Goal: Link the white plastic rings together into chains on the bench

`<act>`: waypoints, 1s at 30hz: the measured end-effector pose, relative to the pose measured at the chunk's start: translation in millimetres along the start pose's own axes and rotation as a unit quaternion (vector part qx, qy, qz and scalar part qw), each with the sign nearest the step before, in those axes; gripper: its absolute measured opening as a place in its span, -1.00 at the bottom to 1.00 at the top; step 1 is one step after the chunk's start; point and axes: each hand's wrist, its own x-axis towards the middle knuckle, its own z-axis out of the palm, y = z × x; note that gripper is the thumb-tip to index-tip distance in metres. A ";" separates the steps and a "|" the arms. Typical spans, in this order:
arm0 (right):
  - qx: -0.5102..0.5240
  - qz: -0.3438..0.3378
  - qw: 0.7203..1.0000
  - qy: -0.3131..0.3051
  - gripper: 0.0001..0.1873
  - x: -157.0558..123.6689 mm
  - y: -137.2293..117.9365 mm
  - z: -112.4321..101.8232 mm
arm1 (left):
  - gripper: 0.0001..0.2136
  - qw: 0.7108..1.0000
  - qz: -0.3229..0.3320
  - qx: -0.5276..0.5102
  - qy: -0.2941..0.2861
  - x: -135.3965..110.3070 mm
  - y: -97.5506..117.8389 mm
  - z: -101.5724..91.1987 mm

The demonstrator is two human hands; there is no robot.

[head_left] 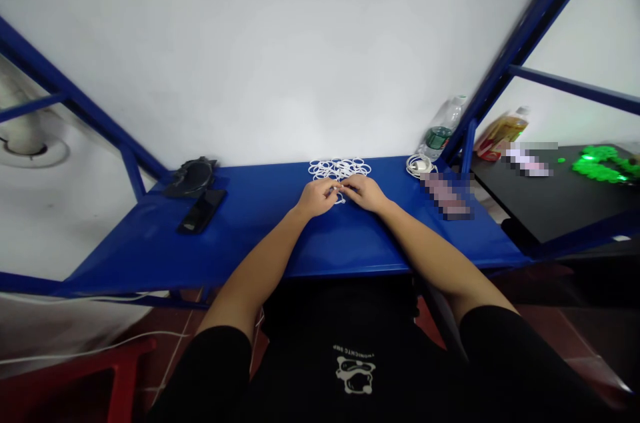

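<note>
Just in front of the pile, my left hand (316,197) and my right hand (367,193) meet with their fingertips close together. Both are closed in a pinch on a small white ring (341,201), whose lower part shows below the fingers. Fingers cover the rest of it, so how it is gripped is hard to see. Right behind the hands, several thin white rings (345,165) lie in a loose, overlapping pile on the blue table (260,223), against the wall.
A dark flat phone (201,211) and a black crumpled item (193,176) lie at left. To the right are a coiled white cable with a plug (421,166), a clear bottle (443,129) and a blurred-out item (449,197). Blue frame bars (530,16) rise at both sides.
</note>
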 end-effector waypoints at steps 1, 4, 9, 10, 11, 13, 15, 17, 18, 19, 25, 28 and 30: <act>0.001 0.001 1.000 -0.003 -0.69 -0.1 -0.5 -0.4 | -0.82 1.000 0.001 0.000 -0.001 0.0 -0.4 -0.4; 0.003 0.001 1.000 -0.012 -0.69 -0.4 -1.3 -0.5 | -0.80 1.000 -0.006 0.010 -0.006 0.1 -2.6 -0.4; 0.007 -0.017 0.999 -0.037 -0.73 -0.5 -0.3 3.6 | -0.82 1.000 0.008 0.015 -0.008 0.6 -9.0 1.8; 0.006 -0.022 0.999 -0.041 -0.74 -0.4 0.0 4.3 | -0.82 1.000 0.015 0.013 -0.007 0.8 -10.0 2.0; 0.004 -0.026 0.999 -0.044 -0.75 -0.4 0.1 4.8 | -0.82 1.000 0.022 0.012 -0.004 1.0 -10.7 2.0; 0.003 -0.030 0.999 -0.043 -0.77 -0.3 0.2 4.9 | -0.81 1.000 0.028 0.012 0.003 1.3 -11.3 1.6; 0.007 -0.034 0.999 -0.038 -0.77 -0.4 -0.1 4.0 | -0.80 1.000 0.022 0.012 0.009 1.4 -10.8 0.8; 0.010 -0.035 0.999 -0.037 -0.77 -0.4 -0.7 3.1 | -0.81 1.000 0.005 0.010 0.008 1.4 -9.9 0.2; 0.010 -0.035 0.999 -0.037 -0.77 -0.5 -1.0 2.9 | -0.81 1.000 -0.005 0.010 0.006 1.4 -9.6 -0.1; 0.010 -0.034 0.999 -0.038 -0.77 -0.5 -1.4 3.0 | -0.81 1.000 -0.013 0.011 0.005 1.5 -9.3 -0.1; 0.003 -0.021 0.999 -0.037 -0.77 -0.8 -1.8 3.9 | -0.75 1.000 -0.018 -0.008 -0.007 2.2 -8.4 0.8; 0.021 0.008 1.000 -0.016 -0.70 -1.5 2.3 -1.8 | -0.69 0.999 -0.042 -0.013 -0.009 1.0 -8.2 0.1; 0.032 0.032 0.999 0.010 -0.65 -2.3 6.8 -6.9 | -0.67 0.998 -0.055 -0.006 -0.005 -0.4 -8.7 -0.5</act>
